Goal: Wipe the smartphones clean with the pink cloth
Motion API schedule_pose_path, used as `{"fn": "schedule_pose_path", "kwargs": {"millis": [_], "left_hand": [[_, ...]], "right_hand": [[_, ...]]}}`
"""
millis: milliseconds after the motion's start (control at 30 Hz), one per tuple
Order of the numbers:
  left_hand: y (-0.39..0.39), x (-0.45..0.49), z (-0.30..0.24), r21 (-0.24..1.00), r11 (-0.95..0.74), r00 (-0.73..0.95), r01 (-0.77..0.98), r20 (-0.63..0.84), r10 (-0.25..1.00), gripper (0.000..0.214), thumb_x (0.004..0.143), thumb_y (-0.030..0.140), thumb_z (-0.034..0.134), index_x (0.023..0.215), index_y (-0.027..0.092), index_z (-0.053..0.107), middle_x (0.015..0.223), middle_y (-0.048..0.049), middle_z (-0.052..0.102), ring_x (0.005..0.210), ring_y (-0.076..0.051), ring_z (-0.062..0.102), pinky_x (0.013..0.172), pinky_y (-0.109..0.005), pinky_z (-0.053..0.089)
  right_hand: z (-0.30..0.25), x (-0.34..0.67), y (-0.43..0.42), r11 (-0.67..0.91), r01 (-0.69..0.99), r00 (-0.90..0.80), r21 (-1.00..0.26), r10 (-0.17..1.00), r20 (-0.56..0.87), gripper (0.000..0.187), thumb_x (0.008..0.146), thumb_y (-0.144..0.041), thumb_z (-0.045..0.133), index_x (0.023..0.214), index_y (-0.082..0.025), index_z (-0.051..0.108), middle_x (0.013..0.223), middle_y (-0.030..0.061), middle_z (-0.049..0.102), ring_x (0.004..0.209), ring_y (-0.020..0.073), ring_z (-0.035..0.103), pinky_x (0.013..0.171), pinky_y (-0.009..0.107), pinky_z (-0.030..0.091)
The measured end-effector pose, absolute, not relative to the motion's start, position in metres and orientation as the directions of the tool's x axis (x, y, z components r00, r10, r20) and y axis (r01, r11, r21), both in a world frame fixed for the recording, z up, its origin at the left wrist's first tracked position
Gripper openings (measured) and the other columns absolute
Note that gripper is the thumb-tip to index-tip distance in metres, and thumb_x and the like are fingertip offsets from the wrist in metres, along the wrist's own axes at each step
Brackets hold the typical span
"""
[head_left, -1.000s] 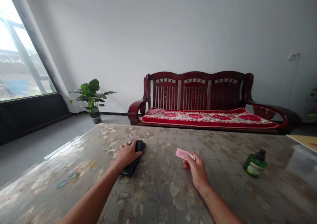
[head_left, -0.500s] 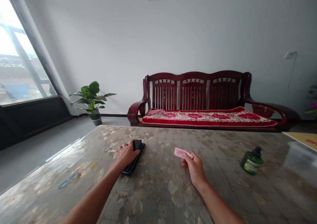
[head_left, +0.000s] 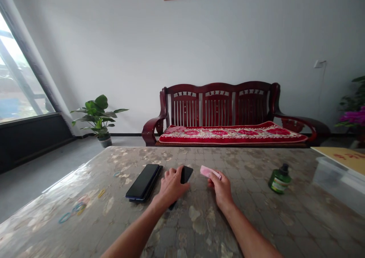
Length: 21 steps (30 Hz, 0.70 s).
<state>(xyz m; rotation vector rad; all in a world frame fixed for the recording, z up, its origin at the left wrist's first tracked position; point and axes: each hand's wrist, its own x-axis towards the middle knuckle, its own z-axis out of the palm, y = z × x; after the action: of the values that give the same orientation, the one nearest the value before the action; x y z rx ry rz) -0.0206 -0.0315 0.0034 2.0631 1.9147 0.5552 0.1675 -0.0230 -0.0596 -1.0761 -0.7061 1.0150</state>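
My left hand (head_left: 172, 184) is wrapped over a dark smartphone (head_left: 186, 173), gripping it by its sides; most of the phone lies under the palm. To its left, a stack of dark smartphones (head_left: 143, 182) rests on the table, the upper one slightly offset. My right hand (head_left: 222, 189) pinches a small folded pink cloth (head_left: 205, 171) between thumb and fingers, just above the table and to the right of the held phone. Whether the pink piece is fabric or paper is hard to tell.
The table (head_left: 182, 235) has a patterned, glossy cover. Several rubber bands (head_left: 65, 217) lie at left. A green pump bottle (head_left: 280, 180) stands at right, near a clear plastic box (head_left: 336, 178) under a yellow board (head_left: 342, 157). Behind is a wooden bench (head_left: 218, 85).
My left hand has moved right from the phone stack, carrying a phone off it. My right hand keeps its hold on the pink cloth. The view has turned slightly right.
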Motion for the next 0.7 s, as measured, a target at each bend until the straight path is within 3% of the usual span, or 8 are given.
{"fn": "schedule_pose_path", "kwargs": {"millis": [67, 200, 433, 567, 700], "left_hand": [[-0.034, 0.001, -0.007, 0.518, -0.114, 0.067, 0.848, 0.108, 0.992, 0.060, 0.068, 0.031, 0.067, 0.127, 0.021, 0.058, 0.116, -0.0210, 0.058, 0.114, -0.045, 0.049, 0.092, -0.055, 0.037], [-0.032, 0.030, -0.018, 0.547, -0.124, 0.069, 0.828, 0.120, 0.990, 0.054, 0.065, 0.022, 0.067, 0.118, 0.018, 0.061, 0.111, -0.0229, 0.059, 0.113, -0.048, 0.049, 0.093, -0.060, 0.034], [-0.025, 0.055, -0.030, 0.240, -0.006, -0.001, 0.971, 0.028, 1.000, 0.063, 0.074, 0.027, 0.061, 0.135, 0.017, 0.049, 0.121, -0.0196, 0.054, 0.113, -0.039, 0.049, 0.087, -0.050, 0.043], [-0.023, 0.061, -0.035, 0.206, -0.039, 0.037, 0.978, 0.015, 0.999, 0.063, 0.079, 0.044, 0.062, 0.135, 0.019, 0.049, 0.128, -0.0198, 0.051, 0.117, -0.038, 0.047, 0.089, -0.050, 0.043], [-0.030, 0.051, -0.030, 0.224, -0.108, 0.107, 0.969, 0.016, 0.994, 0.060, 0.082, 0.052, 0.058, 0.133, 0.019, 0.053, 0.130, -0.0197, 0.052, 0.119, -0.040, 0.047, 0.092, -0.051, 0.043]], "right_hand": [[-0.060, 0.170, -0.022, 0.138, -0.310, 0.414, -0.941, 0.910, -0.003, 0.040, 0.056, -0.044, 0.077, 0.085, -0.018, 0.070, 0.061, -0.0013, 0.066, 0.054, 0.0153, 0.057, 0.047, 0.025, 0.047], [-0.061, 0.176, -0.019, 0.159, -0.282, 0.457, -0.946, 0.889, 0.013, 0.039, 0.058, -0.041, 0.076, 0.088, -0.017, 0.071, 0.060, -0.0020, 0.065, 0.051, 0.0144, 0.055, 0.046, 0.024, 0.046], [-0.069, 0.184, -0.009, 0.220, -0.165, 0.518, -0.962, 0.849, 0.105, 0.040, 0.063, -0.046, 0.070, 0.088, -0.015, 0.074, 0.060, 0.0000, 0.066, 0.050, 0.0151, 0.056, 0.045, 0.025, 0.046], [-0.072, 0.185, -0.008, 0.208, -0.072, 0.470, -0.975, 0.869, 0.151, 0.045, 0.069, -0.052, 0.065, 0.094, -0.017, 0.075, 0.070, 0.0050, 0.073, 0.060, 0.0208, 0.066, 0.051, 0.028, 0.052], [-0.073, 0.185, -0.010, 0.255, 0.043, 0.402, -0.966, 0.881, 0.251, 0.043, 0.074, -0.053, 0.061, 0.096, -0.019, 0.076, 0.090, 0.0086, 0.076, 0.079, 0.0251, 0.071, 0.070, 0.034, 0.057]]}}
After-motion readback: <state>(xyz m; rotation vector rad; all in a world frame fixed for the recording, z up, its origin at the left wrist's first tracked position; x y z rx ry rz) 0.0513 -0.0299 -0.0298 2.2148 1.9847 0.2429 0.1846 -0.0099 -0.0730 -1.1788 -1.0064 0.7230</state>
